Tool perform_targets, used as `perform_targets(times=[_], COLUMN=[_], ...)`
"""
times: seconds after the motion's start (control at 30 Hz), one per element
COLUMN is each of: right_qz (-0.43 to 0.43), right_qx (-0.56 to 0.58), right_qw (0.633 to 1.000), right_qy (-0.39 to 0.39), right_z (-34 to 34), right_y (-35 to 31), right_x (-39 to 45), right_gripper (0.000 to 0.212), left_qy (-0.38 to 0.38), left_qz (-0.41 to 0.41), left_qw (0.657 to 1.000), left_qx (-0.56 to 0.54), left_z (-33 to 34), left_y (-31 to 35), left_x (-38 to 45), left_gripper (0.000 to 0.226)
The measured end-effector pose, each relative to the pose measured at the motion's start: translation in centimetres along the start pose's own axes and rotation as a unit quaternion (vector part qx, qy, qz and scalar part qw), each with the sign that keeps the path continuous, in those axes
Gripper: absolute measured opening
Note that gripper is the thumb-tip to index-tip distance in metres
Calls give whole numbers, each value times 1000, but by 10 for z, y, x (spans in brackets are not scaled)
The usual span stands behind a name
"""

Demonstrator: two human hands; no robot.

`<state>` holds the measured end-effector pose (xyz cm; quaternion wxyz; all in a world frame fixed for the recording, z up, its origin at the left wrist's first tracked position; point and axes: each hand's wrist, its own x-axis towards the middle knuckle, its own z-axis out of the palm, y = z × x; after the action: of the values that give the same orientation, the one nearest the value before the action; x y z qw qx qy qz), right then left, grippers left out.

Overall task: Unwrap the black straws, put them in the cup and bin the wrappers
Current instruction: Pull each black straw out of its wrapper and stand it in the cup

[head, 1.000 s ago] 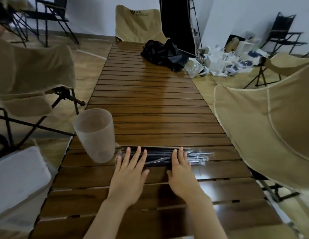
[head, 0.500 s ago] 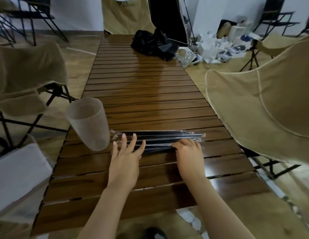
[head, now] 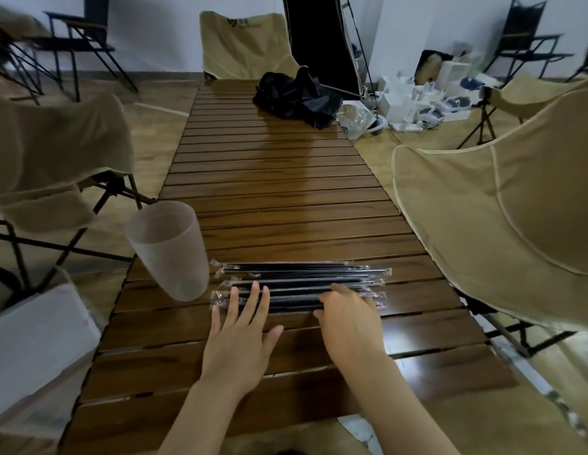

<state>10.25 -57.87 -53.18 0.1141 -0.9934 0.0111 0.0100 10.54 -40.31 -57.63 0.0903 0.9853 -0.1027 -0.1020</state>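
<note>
Several black straws (head: 299, 277) in clear wrappers lie side by side across the slatted wooden table (head: 273, 198). A frosted plastic cup (head: 169, 249) stands just left of them, nothing inside it. My left hand (head: 241, 336) lies flat with spread straight fingers, the fingertips touching the nearest straws at their left part. My right hand (head: 350, 318) rests over the right part of the nearest straws with its fingers bent down onto them; I cannot see whether it pinches one.
A white bin-like container (head: 33, 343) stands at the table's near left. Tan folding chairs flank the table at left (head: 53, 149) and right (head: 503, 218). A black bag (head: 296, 96) sits at the far end. Clutter lies on the floor at back right.
The straws have spread from a bundle into a flatter row. My right hand's fingers have curled down onto the near straws. The camera view has shifted a little.
</note>
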Motion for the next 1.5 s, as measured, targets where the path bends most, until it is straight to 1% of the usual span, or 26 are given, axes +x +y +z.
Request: perform_targets(times=[0.1,0.13,0.17,0.27,0.33,0.4,0.47,0.57,0.63,0.77,0.87,0.97,1.03,1.1,1.17,1.27,1.33,1.37,1.43,1.5], right_qz=[11,4,-5,-27,-57,-93,-112,-116,-124,-148,-163,-165,-165,-166,-169,-179,-196,-204,-214,-221], right_qx=[-7,-12,-16,-5,14,33,33,31,27,24,37,49,45,29,26,17,17,27,68,74], right_qw=[992,990,990,994,995,992,991,991,991,989,986,985,984,983,979,977,973,971,968,968], right_qy=[-126,-143,-143,-110,-83,-76,-71,-62,-46,-13,13,29,43,76,107,114,120,118,109,91], right_z=[7,9,11,6,0,0,5,11,13,18,17,16,14,9,5,5,3,-2,-14,-25], right_y=[9,12,14,17,21,26,33,45,49,51,47,40,38,32,25,15,11,9,10,16], right_x=[-6,-5,-4,2,8,15,21,26,24,21,22,18,16,14,13,12,12,12,13,15], right_gripper=[63,69,72,65,58,53,47,39,34,26,16,13,11,6,11,21,25,22,7,10], left_qy=[10,12,13,8,-1,-3,18,74,76,87,73,86,87,95,104,105,125,135,139,135], left_qz=[-6,-7,-6,-13,-20,-23,-21,-25,-32,-42,-19,19,22,20,42,76,74,74,83,98], left_qw=[1000,1000,1000,999,998,996,993,984,983,983,988,991,992,992,990,989,986,984,983,983], left_qx=[-12,-19,-28,-52,-65,-86,-114,-160,-167,-154,-135,-102,-92,-86,-84,-76,-87,-91,-83,-74], left_z=[0,0,-1,-7,-11,-19,-28,-29,-24,-15,-23,-33,-40,-46,-47,-48,-50,-53,-62,-73], left_y=[2,3,4,7,9,10,13,21,32,46,41,21,8,3,7,16,14,11,4,-7], left_x=[-4,-5,-8,-15,-19,-17,-5,9,9,7,2,-6,-9,-10,-8,-3,1,3,8,10], left_gripper=[67,64,62,57,53,53,52,49,51,54,55,47,44,43,41,30,25,23,21,18])
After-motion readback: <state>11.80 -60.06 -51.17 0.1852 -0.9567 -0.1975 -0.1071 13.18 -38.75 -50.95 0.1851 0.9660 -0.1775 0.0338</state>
